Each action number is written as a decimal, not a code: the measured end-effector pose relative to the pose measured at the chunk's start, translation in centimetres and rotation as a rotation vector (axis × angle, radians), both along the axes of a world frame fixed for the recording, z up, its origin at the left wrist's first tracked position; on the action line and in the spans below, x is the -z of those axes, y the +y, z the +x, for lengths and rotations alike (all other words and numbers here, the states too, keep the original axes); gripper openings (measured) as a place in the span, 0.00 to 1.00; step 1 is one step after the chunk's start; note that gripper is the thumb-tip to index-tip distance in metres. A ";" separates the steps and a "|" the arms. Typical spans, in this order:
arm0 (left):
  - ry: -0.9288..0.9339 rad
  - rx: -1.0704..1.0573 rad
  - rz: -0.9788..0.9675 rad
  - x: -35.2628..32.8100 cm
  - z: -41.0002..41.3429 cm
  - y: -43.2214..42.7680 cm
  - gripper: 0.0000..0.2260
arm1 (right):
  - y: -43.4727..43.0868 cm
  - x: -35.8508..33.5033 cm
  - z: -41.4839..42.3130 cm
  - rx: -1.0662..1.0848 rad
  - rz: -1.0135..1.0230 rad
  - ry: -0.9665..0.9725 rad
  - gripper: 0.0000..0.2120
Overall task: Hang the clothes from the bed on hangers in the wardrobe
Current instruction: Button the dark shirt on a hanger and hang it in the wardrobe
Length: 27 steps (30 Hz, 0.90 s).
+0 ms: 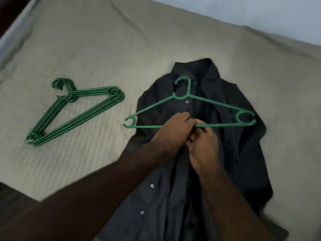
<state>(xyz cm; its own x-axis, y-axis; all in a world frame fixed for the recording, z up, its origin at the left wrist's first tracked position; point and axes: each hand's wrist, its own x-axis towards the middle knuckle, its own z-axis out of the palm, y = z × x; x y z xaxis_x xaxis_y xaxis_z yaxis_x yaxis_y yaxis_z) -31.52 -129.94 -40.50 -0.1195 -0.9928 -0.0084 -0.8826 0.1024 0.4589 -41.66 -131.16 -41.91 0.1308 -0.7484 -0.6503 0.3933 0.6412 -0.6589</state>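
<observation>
Zero hung yet. Clasping green hanger (147,126) with fingers (188,120) of left hand (175,129) and right hand (203,146) over black shirt (173,197) on bed (104,40); spare hangers (78,119) beside.

Bed (286,70) fills view. Beige ribbed sheet (90,49), creased toward far side. Pale wall (260,14) top right. Dark floor (12,195) lower left. Light dim, even.
</observation>
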 end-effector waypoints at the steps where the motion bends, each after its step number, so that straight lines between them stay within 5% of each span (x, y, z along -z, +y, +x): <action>1: -0.015 0.016 0.042 0.3 -1.1 -0.1 0.14 | -0.2 0.2 -1.1 -0.040 0.019 -0.022 0.13; 9: 0.118 0.014 0.224 2.3 -5.4 -0.9 0.13 | -1.6 0.0 -7.3 0.068 0.081 -0.003 0.07; 14: -0.046 0.067 0.383 3.2 -4.5 -0.5 0.13 | -4.3 0.1 -12.1 0.245 0.034 0.014 0.04; 21: 0.043 -0.005 0.213 4.0 -5.1 0.9 0.12 | -2.7 1.1 -10.8 -0.024 0.121 0.056 0.02; 27: 0.206 -0.522 0.037 4.3 -1.5 -0.2 0.10 | -5.4 1.3 -12.7 -0.080 0.040 0.170 0.05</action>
